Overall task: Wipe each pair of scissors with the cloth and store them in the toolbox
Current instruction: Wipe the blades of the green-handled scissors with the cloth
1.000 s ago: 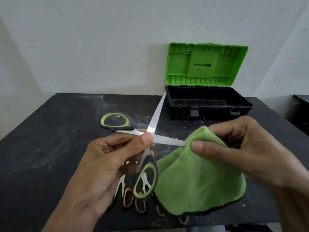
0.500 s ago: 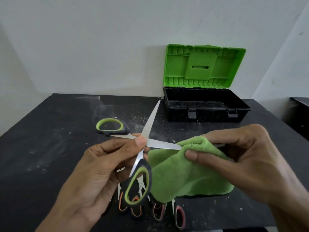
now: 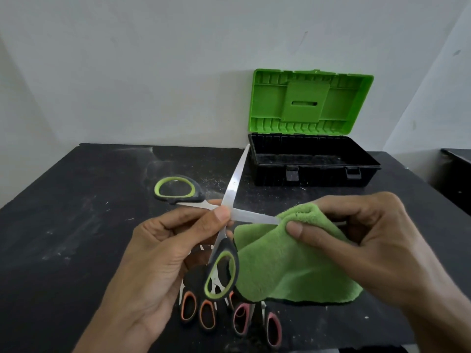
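My left hand (image 3: 163, 253) pinches a pair of green-and-black scissors (image 3: 233, 184) at the pivot, blades spread wide open above the table. One blade points up toward the toolbox; the other runs right into the green cloth (image 3: 288, 263). My right hand (image 3: 356, 233) pinches the cloth around that blade, thumb in front, fingers curled over the top. The cloth hangs down onto the black table (image 3: 76, 225). The toolbox (image 3: 313, 161) stands at the back right with its green lid up and its black tray showing nothing inside.
Two smaller pairs of scissors lie near the front edge below my hands, one with orange loops (image 3: 197, 312) and one with pink loops (image 3: 257, 322). White dust streaks the table top. A wall stands close behind the toolbox, and dark furniture (image 3: 458, 174) sits at far right.
My right hand has slid the cloth along the lower blade toward the pivot and then slightly back out. The left hand keeps its pinch on the open scissors.
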`<control>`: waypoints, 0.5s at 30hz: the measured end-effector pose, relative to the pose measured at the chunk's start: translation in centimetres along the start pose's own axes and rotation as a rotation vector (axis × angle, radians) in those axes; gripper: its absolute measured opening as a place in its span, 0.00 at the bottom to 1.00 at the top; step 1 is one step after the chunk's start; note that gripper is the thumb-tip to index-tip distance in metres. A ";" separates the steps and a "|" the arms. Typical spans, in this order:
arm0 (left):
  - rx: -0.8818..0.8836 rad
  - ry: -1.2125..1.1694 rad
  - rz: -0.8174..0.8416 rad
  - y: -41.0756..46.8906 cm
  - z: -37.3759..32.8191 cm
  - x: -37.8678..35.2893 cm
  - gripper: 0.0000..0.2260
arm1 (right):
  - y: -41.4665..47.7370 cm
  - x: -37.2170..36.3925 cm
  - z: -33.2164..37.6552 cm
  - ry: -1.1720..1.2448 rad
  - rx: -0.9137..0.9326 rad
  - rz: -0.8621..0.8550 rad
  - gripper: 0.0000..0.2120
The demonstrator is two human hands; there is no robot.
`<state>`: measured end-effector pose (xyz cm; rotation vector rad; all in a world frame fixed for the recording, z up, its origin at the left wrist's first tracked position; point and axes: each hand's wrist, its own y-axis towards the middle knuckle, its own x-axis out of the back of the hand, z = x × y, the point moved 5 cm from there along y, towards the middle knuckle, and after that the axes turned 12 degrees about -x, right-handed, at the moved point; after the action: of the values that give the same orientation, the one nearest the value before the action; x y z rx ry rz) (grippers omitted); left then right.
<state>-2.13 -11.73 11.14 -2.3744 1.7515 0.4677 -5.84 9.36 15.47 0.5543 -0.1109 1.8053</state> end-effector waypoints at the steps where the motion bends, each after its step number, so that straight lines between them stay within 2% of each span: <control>1: 0.004 0.000 -0.005 -0.1 0.1 0.0 0.14 | 0.0 0.0 -0.1 -0.006 -0.004 0.005 0.05; 9: -0.047 -0.035 -0.049 0.2 -1.1 1.0 0.08 | 0.4 2.1 -0.6 0.097 -0.051 -0.062 0.06; 15: -0.162 0.158 0.079 0.2 -1.6 0.5 0.12 | 1.3 2.3 -1.1 0.160 -0.143 0.050 0.10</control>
<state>-1.94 -12.78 12.52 -2.5217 1.9503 0.4596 -7.90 11.39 15.74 0.3072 -0.1446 1.8664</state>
